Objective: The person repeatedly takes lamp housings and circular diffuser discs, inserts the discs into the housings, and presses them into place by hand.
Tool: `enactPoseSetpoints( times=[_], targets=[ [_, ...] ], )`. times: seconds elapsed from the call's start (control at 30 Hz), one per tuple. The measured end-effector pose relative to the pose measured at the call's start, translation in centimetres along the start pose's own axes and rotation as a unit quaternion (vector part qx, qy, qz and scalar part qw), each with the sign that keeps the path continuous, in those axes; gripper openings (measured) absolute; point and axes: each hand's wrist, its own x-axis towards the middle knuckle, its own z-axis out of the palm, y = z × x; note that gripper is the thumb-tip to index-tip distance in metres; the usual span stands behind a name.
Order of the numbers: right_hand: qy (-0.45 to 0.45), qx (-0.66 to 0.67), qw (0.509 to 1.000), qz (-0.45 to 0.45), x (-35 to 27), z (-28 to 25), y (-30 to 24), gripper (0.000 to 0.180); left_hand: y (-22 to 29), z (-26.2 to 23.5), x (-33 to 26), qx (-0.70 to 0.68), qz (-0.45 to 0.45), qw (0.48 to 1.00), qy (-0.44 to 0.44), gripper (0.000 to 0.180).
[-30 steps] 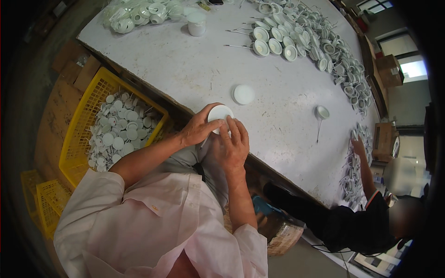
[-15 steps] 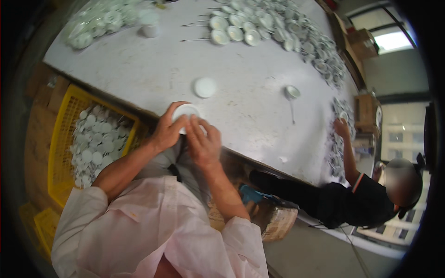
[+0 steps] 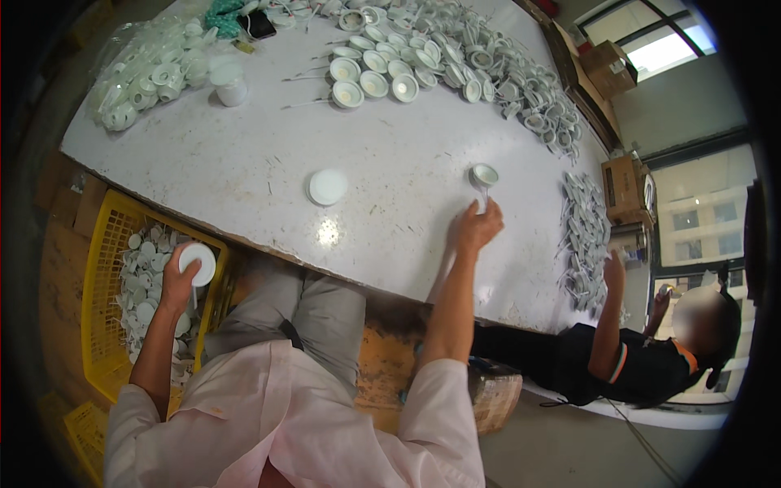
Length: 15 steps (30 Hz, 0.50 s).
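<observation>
light: bright daylight from the large glass windows (image 3: 691, 220) at right | glare: small hot spot on the grey-white speckled table (image 3: 244, 163) near its front edge (just below a round white disc (image 3: 327, 187)) | shadows: soft | distortion: fisheye bending, black vignette at rim | focus: centre sharp, edges softer

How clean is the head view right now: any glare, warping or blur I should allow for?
Head view: daylight blows out the window at upper right; a small glare spot sits on the table near its front edge; fisheye bends the table edges and the rim goes black; the co-worker's face is blurred; the left hand with its white disc and the right hand read sharp.
</observation>
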Motion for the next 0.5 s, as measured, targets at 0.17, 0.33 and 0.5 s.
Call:
enactPoseSetpoints(
  times=[0.17,0.33,0.5],
  targets=[
    [-0.181,-0.083,0.974,0.112,3.9,2.8,1.8,0.031,-10.9,-6.6,-0.5,-0.161,-0.163,0.973,0.027,0.042],
    [-0.223,-0.038,0.965,0.130,2.9,2.5,1.8,0.022,-18.6,-13.5,-0.6,-0.200,-0.226,0.947,0.113,0.051],
    [-0.156,0.160,0.970,0.092,-0.9,0.3,0.0,0.019,-24.6,-20.7,-0.7,-0.150,-0.228,0.939,0.210,0.051]
  ],
)
